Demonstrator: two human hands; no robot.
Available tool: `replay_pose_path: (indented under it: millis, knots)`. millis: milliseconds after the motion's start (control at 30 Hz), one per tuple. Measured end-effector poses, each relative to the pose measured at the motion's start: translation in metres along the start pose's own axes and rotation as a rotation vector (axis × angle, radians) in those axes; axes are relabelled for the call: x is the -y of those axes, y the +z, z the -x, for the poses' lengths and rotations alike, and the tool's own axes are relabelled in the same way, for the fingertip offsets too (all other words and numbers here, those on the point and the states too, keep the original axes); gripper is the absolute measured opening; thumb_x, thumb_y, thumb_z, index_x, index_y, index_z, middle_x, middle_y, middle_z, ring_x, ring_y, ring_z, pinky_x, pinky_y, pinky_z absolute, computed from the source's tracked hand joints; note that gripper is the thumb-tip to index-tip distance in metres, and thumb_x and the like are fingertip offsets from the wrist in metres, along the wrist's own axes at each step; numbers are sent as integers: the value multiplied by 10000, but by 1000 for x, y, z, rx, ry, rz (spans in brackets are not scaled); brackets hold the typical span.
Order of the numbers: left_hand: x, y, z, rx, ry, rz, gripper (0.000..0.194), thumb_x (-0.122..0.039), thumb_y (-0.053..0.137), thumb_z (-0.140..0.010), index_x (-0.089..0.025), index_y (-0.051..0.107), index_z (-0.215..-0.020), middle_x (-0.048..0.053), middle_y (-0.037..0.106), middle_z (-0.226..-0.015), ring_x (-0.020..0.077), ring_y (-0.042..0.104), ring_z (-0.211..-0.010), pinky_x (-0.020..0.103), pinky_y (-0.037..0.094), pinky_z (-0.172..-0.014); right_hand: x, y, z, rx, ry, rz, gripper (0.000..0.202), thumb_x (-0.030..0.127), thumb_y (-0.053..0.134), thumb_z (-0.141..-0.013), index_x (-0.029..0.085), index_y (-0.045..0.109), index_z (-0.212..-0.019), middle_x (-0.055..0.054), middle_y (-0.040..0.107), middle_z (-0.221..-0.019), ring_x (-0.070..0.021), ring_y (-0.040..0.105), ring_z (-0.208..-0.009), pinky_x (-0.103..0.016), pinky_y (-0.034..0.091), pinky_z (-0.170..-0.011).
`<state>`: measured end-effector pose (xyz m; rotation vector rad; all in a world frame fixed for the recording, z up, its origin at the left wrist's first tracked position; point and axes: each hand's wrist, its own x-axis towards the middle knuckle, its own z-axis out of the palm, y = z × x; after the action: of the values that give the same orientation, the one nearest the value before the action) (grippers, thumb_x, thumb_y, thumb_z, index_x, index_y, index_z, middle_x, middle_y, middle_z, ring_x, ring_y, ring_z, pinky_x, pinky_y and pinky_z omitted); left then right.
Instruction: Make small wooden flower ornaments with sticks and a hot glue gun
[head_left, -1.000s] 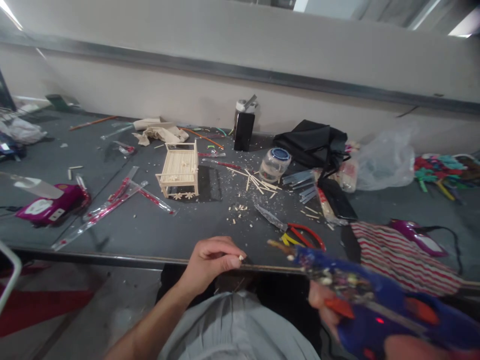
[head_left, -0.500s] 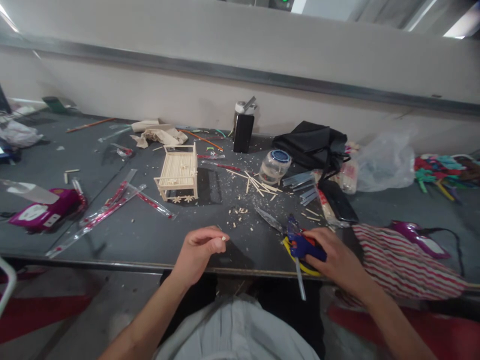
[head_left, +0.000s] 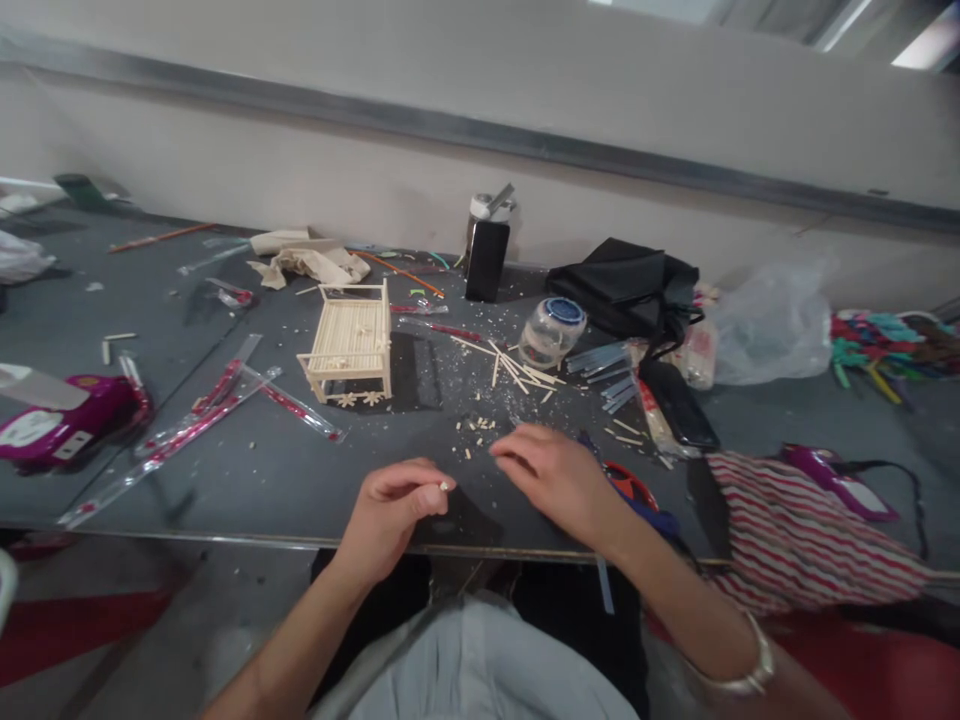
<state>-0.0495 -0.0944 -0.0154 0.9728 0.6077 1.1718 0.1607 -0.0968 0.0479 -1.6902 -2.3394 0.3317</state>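
Near the front edge of the table, my left hand (head_left: 396, 510) is closed in a pinch on a small wooden stick piece (head_left: 445, 487). My right hand (head_left: 559, 485) is empty, its fingers stretched toward a scatter of short cut stick pieces (head_left: 480, 425). Under and beside my right wrist lies a blue glue gun (head_left: 661, 519), partly hidden, with a clear glue stick (head_left: 604, 585) jutting past the table edge. A miniature bed-like frame of wooden sticks (head_left: 349, 340) stands left of centre, with small flower shapes at its foot.
Loose wooden sticks (head_left: 517, 368) lie before a clear jar (head_left: 553, 333). A black phone (head_left: 487, 262) leans against a bottle at the back. Glue sticks (head_left: 611, 375), a black bag (head_left: 626, 285) and striped cloth (head_left: 810, 520) occupy the right; plastic wrappers (head_left: 199, 430) lie left.
My right hand has let go of the blue glue gun on the table and moved left toward the cut pieces. My left hand still pinches its small piece.
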Motion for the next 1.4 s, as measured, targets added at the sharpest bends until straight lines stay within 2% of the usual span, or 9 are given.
replay_pose_path:
  millis: [200,400,533,633,767,867,933,1167,1400]
  knots:
    - [0,1,1,-40,-27,38,99,-291,823,-693,-213,797,-748,8,633,-621,101,520,-588,230,389,-573,-3,14,-32,48,32,124,204,188,520,-943,213,719,-982,-70,690,-970,-205,643,-930,-283,462,-756]
    - [0,2,1,-10,-28,45,73,-256,808,-713,-213,798,-772,1,637,-641,85,525,-593,212,389,-576,-8,15,-36,120,-69,130,183,193,542,-935,235,721,-936,-66,683,-978,-207,610,-974,-279,454,-771]
    - [1,1,1,3,-25,59,72,-255,804,-721,-217,798,-782,0,631,-635,87,523,-591,216,388,-575,-7,21,-38,103,-52,60,177,143,551,-900,188,707,-831,-84,689,-869,-218,625,-894,-304,463,-765]
    - [2,-1,1,14,-21,46,79,-268,801,-727,-215,796,-786,5,631,-644,100,532,-611,229,391,-586,0,14,-30,52,4,-57,171,132,548,-879,184,693,-806,-50,706,-799,-180,645,-780,-286,484,-732]
    - [0,1,3,22,-16,6,82,-272,799,-733,-212,796,-789,10,630,-636,117,540,-633,245,394,-606,23,-5,0,-59,123,-332,169,284,552,-911,198,697,-903,-13,721,-785,-135,654,-678,-236,515,-632]
    - [-3,11,5,11,-42,44,99,-292,810,-717,-210,795,-770,5,621,-614,113,527,-616,246,388,-598,41,-11,27,-270,234,-811,157,352,654,-844,208,714,-827,-16,703,-786,-144,644,-692,-239,524,-627]
    - [-4,20,8,-5,-89,129,128,-318,828,-689,-208,792,-743,1,618,-601,108,518,-598,243,383,-587,49,-8,40,-396,248,-977,119,333,691,-816,222,722,-788,-21,694,-839,-153,637,-763,-247,523,-676]
    - [0,46,19,-22,-250,333,185,-355,859,-642,-206,784,-721,-13,631,-573,85,536,-581,221,402,-613,56,1,52,-492,218,-990,52,260,694,-832,246,738,-808,-12,640,-878,-149,615,-840,-241,500,-746]
    - [-2,51,20,16,-225,337,148,-320,861,-645,-216,791,-723,-14,638,-600,76,543,-582,203,415,-598,60,-2,56,-486,204,-923,61,247,671,-853,266,717,-818,3,613,-899,-135,598,-856,-217,475,-744]
